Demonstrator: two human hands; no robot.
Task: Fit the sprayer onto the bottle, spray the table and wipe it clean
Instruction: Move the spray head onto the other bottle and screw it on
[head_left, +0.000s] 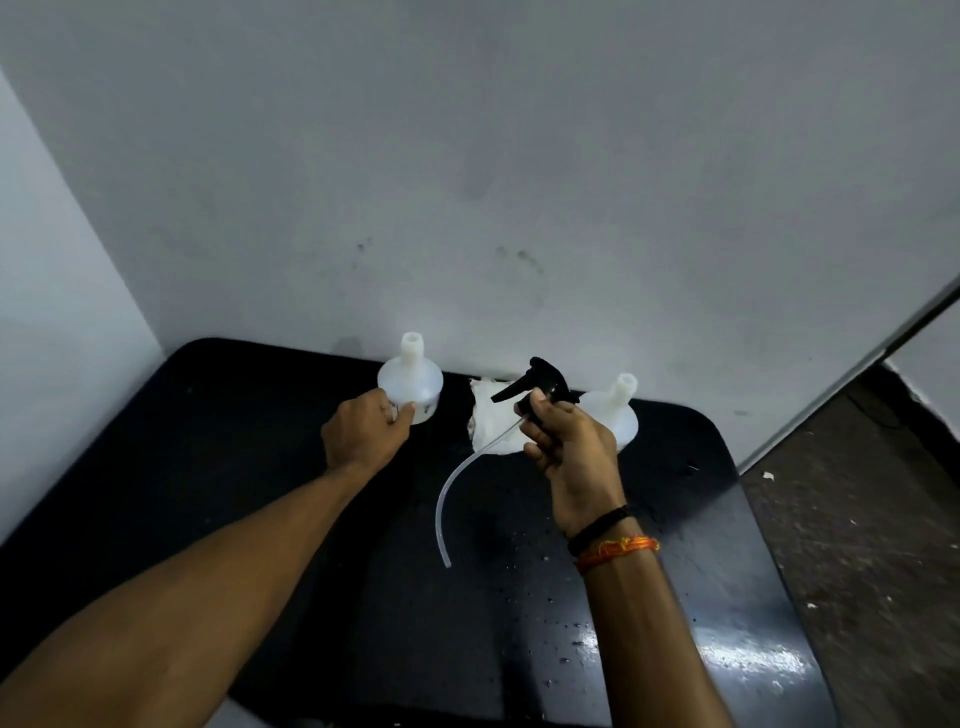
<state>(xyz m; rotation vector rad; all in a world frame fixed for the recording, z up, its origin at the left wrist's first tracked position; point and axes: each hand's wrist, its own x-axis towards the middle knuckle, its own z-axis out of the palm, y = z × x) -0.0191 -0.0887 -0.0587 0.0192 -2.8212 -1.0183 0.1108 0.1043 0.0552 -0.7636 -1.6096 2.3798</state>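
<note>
While raised, right hand (563, 447) around sprayer (540, 382)

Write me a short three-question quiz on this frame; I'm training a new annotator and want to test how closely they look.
1. True or false: the sprayer is already screwed onto a bottle.
2. Which hand grips the left bottle? A) left hand B) right hand C) neither
3. Fill in: the white cloth lies on the black table between the two ____.

Key:
1. False. The right hand holds it in the air, its clear tube hanging free.
2. A. The left hand is on it; the right bottle stands untouched.
3. bottles
</note>
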